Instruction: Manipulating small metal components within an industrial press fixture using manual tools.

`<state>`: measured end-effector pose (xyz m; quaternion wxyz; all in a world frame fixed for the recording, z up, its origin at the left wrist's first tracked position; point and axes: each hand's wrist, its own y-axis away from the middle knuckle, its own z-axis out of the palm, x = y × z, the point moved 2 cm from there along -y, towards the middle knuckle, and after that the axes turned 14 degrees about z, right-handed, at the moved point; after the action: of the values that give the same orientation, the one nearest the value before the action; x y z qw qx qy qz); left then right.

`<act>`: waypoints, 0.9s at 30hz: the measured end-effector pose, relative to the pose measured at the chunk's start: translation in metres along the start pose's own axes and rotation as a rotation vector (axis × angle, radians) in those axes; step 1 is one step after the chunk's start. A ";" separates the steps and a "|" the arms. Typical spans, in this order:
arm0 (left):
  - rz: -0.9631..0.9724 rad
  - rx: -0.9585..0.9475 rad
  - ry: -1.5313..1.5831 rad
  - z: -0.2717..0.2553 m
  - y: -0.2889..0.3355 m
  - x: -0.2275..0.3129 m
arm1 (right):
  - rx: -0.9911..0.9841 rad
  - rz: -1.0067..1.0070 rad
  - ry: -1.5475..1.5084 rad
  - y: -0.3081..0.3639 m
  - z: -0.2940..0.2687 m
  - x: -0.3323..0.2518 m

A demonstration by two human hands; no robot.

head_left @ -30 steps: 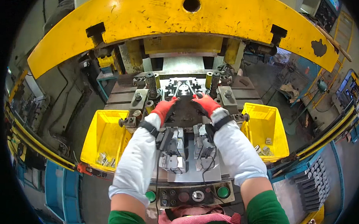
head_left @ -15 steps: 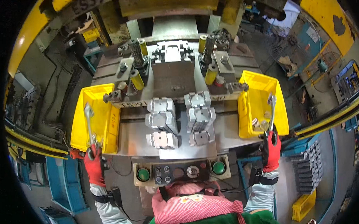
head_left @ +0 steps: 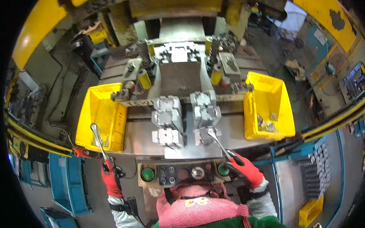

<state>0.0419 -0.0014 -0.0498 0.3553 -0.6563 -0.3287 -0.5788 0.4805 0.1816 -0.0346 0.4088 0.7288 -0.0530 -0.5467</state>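
My left hand (head_left: 111, 178), in a red and black glove, is closed around the handle of a long metal tool with a round head (head_left: 98, 137). That tool slants up over the near part of the left yellow bin (head_left: 120, 124). My right hand (head_left: 246, 168), gloved alike, grips a similar long metal tool (head_left: 220, 144). Its round head lies over the nearest metal part (head_left: 201, 136) of the right-hand row; whether they touch I cannot tell. Beside that row stands a left-hand row of grey metal parts (head_left: 166, 117).
Behind the parts is a press die (head_left: 179, 53) with guide posts. The right yellow bin (head_left: 289, 124) holds a few small pieces. A control panel with green buttons (head_left: 147, 174) sits at the table's near edge. Stacked dark parts (head_left: 313, 173) stand in a blue-framed rack at right.
My right hand has swung left with its tool, from above the right bin to the right-hand row. My left hand has shifted slightly right and nearer. The whole view has tilted a little.
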 end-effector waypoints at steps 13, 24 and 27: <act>0.002 -0.004 0.282 0.026 0.034 -0.008 | 0.120 -0.556 0.015 -0.246 0.027 -0.259; -0.149 0.151 0.127 0.000 0.060 -0.030 | 0.512 -0.464 0.276 -0.268 0.061 -0.283; -0.088 0.144 0.080 -0.015 0.063 -0.065 | 0.432 -0.450 0.352 -0.247 0.082 -0.280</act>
<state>0.0791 -0.0491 -0.1187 0.3889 -0.5903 -0.3834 -0.5944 0.2092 0.4476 0.0096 0.1176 0.8749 0.0658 -0.4652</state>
